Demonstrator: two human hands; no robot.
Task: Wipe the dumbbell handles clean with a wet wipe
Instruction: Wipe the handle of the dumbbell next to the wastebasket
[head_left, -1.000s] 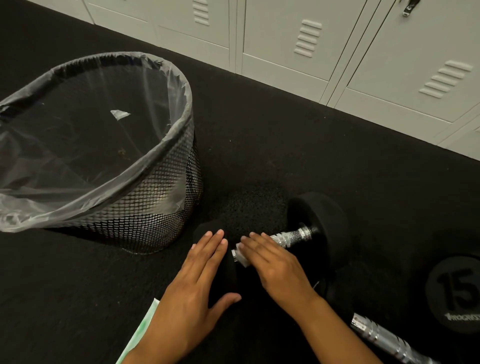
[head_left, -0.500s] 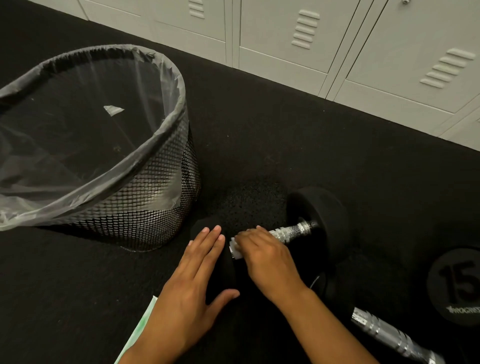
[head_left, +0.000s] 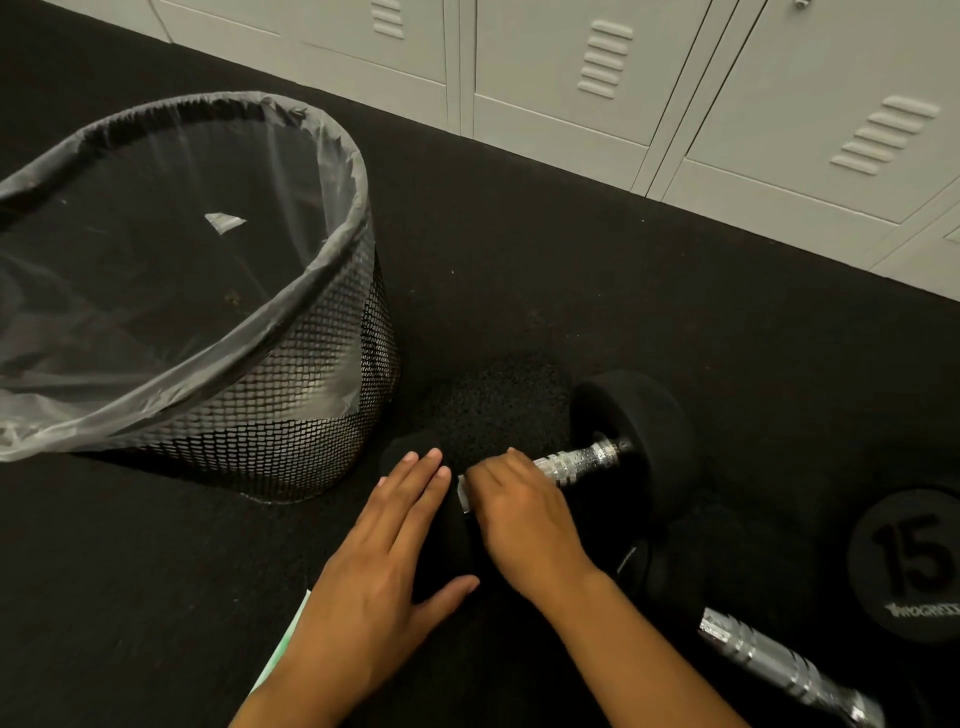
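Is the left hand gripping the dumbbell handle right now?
No, the left hand lies flat with straight fingers on the dumbbell's near head, while the right hand holds the wipe on the handle.

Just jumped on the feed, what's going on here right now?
A person is cleaning a dumbbell lying on the black floor. The left hand rests flat on its near weight head to steady it, while the right hand grips a white wet wipe around the chrome handle. A second dumbbell lies to the right, and a lined mesh bin stands to the left.
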